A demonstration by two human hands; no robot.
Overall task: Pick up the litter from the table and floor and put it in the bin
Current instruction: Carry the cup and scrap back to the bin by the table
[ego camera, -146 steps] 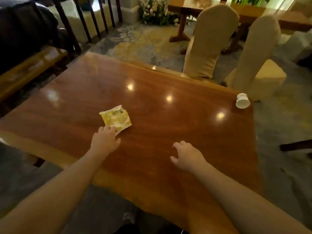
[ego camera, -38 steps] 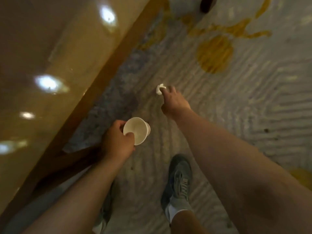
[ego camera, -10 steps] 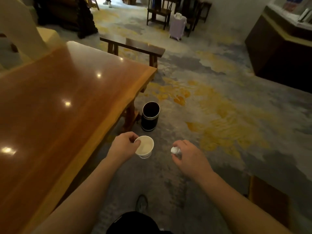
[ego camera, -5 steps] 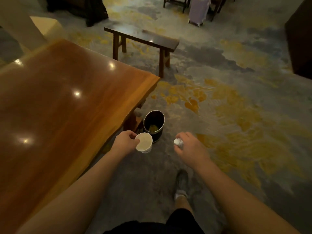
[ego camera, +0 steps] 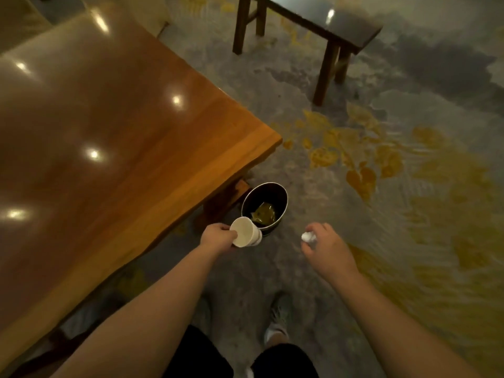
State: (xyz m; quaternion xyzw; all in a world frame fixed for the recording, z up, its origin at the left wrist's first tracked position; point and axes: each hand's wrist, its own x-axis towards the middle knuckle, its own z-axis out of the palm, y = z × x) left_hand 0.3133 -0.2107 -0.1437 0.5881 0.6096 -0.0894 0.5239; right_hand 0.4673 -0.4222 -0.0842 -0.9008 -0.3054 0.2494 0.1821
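Standing on patterned carpet just off the glossy wooden table's corner (ego camera: 261, 143), the round black bin (ego camera: 283, 199) holds a yellow wrapper (ego camera: 263, 212) — open floor lies to its right. The left hand (ego camera: 216, 237) grips a tilted white paper cup (ego camera: 245, 236) beside the rim; the right hand (ego camera: 326, 248) pinches a crumpled white paper ball (ego camera: 307, 236), near the bin.

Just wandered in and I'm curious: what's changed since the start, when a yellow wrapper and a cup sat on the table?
The yellow wrapper now lies inside the bin. The left hand has taken up the paper cup, the right hand a white paper wad, both carried close to the bin. Neither is dropped in yet.
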